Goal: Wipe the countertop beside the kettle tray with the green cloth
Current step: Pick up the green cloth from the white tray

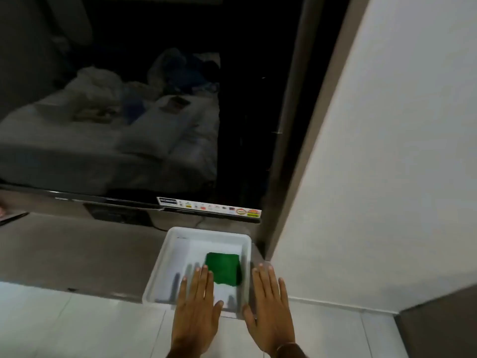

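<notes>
Both hands hang flat and spread over the near end of a white tray (165, 257), and neither has hold of anything: the left hand (197, 303) has its fingers out over the tray floor just beside the green cloth (224, 268), while the right hand (269, 303) reaches past the tray's right rim, its grip equally slack and empty. My reading is that the task stands at its very start, the cloth not yet picked up. It lies folded inside the tray on what looks like a white sheet (no kettle shows in the tray, or anywhere else in view). Next, one hand needs to close on the cloth and carry it to the grey table (77, 254) left of the tray.
</notes>
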Available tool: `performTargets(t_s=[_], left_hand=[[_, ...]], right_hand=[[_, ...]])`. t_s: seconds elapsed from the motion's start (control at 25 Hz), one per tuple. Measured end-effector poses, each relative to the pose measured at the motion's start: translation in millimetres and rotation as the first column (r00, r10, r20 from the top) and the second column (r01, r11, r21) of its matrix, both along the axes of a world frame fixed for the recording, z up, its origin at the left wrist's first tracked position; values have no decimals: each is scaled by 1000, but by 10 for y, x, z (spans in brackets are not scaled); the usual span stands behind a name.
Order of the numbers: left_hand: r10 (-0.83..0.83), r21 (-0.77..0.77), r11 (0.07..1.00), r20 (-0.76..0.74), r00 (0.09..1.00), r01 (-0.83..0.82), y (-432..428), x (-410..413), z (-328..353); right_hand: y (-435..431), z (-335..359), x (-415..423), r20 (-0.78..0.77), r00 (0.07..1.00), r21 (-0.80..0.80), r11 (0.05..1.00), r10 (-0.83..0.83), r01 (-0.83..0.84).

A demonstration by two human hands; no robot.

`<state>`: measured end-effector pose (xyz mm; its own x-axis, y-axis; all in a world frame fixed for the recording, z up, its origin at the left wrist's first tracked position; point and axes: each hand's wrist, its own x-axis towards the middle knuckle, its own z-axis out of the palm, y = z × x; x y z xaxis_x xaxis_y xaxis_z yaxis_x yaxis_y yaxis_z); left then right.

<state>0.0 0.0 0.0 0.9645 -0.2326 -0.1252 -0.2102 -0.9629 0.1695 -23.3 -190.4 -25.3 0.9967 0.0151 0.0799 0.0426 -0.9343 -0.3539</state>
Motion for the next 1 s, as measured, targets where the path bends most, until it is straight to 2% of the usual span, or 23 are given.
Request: performTargets(t_s=[0.16,0.32,0.44,0.64,0.8,1.0], left_hand=[[36,-5,999,109,993,-36,536,464,-211],[-6,67,998,21,1000,4,678,853,-417],[-23,-24,999,-49,999,22,770,1007,-551],[-60,-89,995,-69,996,54,879,1077,-701],[-57,-48,997,-2,998,57,878,1079,-587],[-67,6,998,42,997,67,681,932,-233]], right_hand=[[640,-96,606,-136,984,-24,993,114,-118],[869,-300,1047,-278,958,-118,987,74,-111],[942,-465,1152,-330,939,-147,978,92,-147],[1022,-629,1103,-307,949,-151,980,76,-127],[966,-535,1130,-298,950,-109,985,97,-135],[733,-155,992,-139,981,-92,984,137,-150]])
